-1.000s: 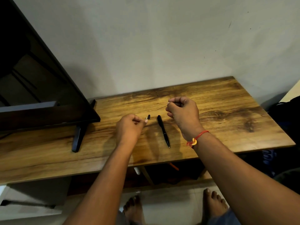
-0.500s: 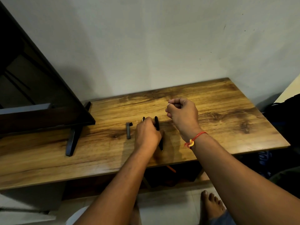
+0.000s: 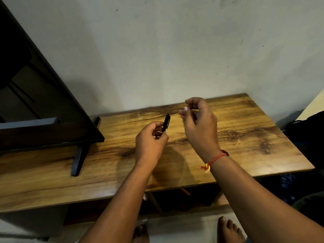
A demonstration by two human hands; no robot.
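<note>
The black pen point(image 3: 166, 123) is in your left hand point(image 3: 150, 144), lifted above the table point(image 3: 245, 137) and not touching it. Its lower part is hidden inside the hand. The upper part stands out free, and the long axis goes away from you toward the wall, leaning a little to the right. The fingers point(image 3: 155, 125) of the left hand and its thumb are curled around the lower end and grip it firmly.

Your right hand point(image 3: 199, 127) is raised just to the right of the pen's free end, near it but apart from it. Its fingers point(image 3: 192, 102) are bent, with the thumb close to the fingertips. It looks like a pinch, but I cannot tell if some small part is between them or nothing at all.

This is the relation that matters, in my judgement: the free end lies to the left of the right fingertips and at nearly the same height. The right hand is therefore the one nearer to it, and it needs only a short move leftward, along the line of the pen.

A red thread point(image 3: 214, 159) is tied on the right wrist. On the left part of the table stands a dark screen point(image 3: 43, 102) on its black foot point(image 3: 79, 158), well apart from both hands.
</note>
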